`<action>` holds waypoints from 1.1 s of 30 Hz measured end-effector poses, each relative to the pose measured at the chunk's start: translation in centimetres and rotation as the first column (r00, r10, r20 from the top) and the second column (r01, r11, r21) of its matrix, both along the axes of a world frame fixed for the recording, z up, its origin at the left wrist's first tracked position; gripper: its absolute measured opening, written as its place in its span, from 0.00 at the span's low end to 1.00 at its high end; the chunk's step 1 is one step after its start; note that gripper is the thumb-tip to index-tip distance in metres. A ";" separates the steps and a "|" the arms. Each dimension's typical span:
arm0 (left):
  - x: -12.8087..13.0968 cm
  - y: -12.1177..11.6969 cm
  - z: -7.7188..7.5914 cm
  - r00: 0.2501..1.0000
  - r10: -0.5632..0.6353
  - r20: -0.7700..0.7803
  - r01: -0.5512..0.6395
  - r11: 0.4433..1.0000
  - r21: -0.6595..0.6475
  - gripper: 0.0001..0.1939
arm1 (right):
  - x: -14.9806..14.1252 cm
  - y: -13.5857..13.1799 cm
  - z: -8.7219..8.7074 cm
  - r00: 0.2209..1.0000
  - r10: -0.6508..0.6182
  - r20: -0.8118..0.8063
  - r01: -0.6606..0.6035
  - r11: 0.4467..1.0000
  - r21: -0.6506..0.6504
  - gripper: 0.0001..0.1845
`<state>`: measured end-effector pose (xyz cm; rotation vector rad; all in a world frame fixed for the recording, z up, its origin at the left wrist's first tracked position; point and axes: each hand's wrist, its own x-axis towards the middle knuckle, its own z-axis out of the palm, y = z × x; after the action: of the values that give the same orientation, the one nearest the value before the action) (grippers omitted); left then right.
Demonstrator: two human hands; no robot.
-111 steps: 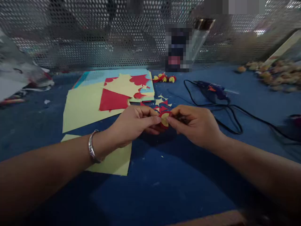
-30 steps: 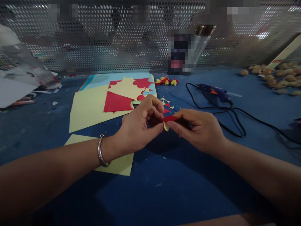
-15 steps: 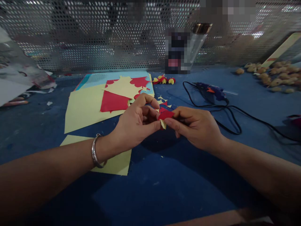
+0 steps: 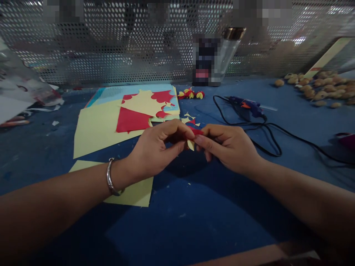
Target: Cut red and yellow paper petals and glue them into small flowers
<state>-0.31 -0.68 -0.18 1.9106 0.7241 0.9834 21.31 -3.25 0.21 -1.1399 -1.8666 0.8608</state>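
Note:
Between both hands, above the blue table, is a small red and pale yellow folded paper piece (image 4: 190, 144). My left hand (image 4: 162, 147), with a silver bangle at the wrist, presses its fingertips on the red part from the left. My right hand (image 4: 229, 146) pinches the same piece from the right between thumb and fingers. The fingers hide much of its shape. Just behind the hands lie small red and yellow paper scraps (image 4: 193, 122). Several finished-looking red and yellow paper shapes (image 4: 191, 94) sit farther back.
Cut red paper (image 4: 133, 120) and yellow sheets (image 4: 94, 125) lie to the left. A blue glue gun (image 4: 246, 106) with a looping black cord (image 4: 299, 142) is at right. Peanut-like brown objects (image 4: 330, 88) are piled far right. A perforated metal panel (image 4: 111, 44) and a clear bottle (image 4: 230, 50) stand behind.
My left fingers have come down from a raised position onto the red part of the paper piece, covering more of it. My right hand keeps its pinch. The view has shifted slightly.

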 end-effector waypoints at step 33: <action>-0.2 2.0 -1.0 0.960 0.272 0.063 -0.278 0.953 0.124 0.08 | 5.6 2.3 2.0 0.403 -0.108 0.909 0.267 0.964 -0.004 0.07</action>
<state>-0.53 1.33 -1.18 1.9264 0.9374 1.2702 26.90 -0.92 2.22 -2.1818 -2.4334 0.1769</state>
